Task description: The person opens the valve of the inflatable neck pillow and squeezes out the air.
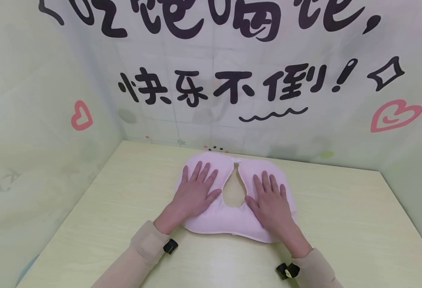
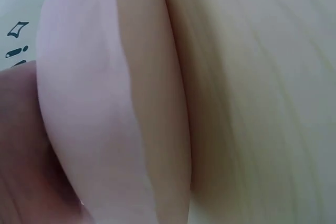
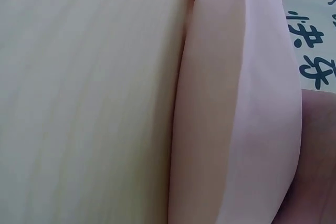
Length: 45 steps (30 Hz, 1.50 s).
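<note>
A pink U-shaped neck pillow (image 1: 229, 222) lies flat on the table, its two arms meeting at the far side around a teardrop-shaped hole. My left hand (image 1: 193, 196) rests on the pillow's left arm with fingers straight and spread. On the right arm lies my right hand (image 1: 271, 206), palm down, fingers extended and the thumb at the hole's edge. Both wrist views show the pillow's edge close up: pink fabric (image 2: 84, 77) above and a beige side (image 3: 207, 108) below, against the wood-grain tabletop.
The light wooden table (image 1: 340, 224) extends around the pillow on all sides. A printed cloth backdrop (image 1: 211, 120) with black lettering and pink hearts stands behind the table and along both sides. Wrist cameras (image 1: 170, 246) sit on beige sleeves.
</note>
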Motion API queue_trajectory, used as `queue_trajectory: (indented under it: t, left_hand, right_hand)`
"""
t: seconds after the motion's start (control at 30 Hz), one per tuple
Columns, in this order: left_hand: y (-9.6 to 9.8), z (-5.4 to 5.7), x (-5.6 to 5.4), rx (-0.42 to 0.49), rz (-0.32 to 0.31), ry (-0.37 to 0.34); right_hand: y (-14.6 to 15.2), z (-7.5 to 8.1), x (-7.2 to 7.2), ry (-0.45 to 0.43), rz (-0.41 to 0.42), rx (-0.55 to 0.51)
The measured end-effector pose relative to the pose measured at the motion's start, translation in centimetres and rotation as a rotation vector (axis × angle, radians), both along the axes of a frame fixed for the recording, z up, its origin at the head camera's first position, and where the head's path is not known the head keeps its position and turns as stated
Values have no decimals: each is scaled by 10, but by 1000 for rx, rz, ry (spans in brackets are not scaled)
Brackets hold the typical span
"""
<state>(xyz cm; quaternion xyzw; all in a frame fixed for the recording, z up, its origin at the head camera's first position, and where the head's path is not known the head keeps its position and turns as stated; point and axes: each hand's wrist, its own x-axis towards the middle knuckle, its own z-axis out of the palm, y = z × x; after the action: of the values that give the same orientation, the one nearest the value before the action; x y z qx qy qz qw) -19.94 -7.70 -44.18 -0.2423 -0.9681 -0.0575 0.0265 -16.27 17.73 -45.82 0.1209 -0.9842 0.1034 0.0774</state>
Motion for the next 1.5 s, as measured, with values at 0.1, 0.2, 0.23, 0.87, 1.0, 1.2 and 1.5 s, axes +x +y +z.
queue_trajectory:
  t: [0.1,0.2,0.23,0.87,1.0,1.2,1.5]
  left_hand:
    - [1,3,4,41,-22,59]
    - [5,10,11,83,-63,109]
    - [6,13,13,86,-78,120]
    - [2,0,27,-9,-157,24]
    - [1,-8,26,-26,-149,-4]
    - [2,-10,26,-48,-142,-13]
    - [4,-11,25,-89,-139,-26]
  right_hand:
    - [-2,4,2,18,-1,-25]
    - [-7,14,7,43,7,-44]
    - [-9,18,10,52,12,-50]
    - [-23,0,31,12,-9,-29]
    - [-24,-5,31,20,-13,-51]
    - [-24,-8,29,-9,-21,-63]
    - [-24,-9,29,-59,-25,-69]
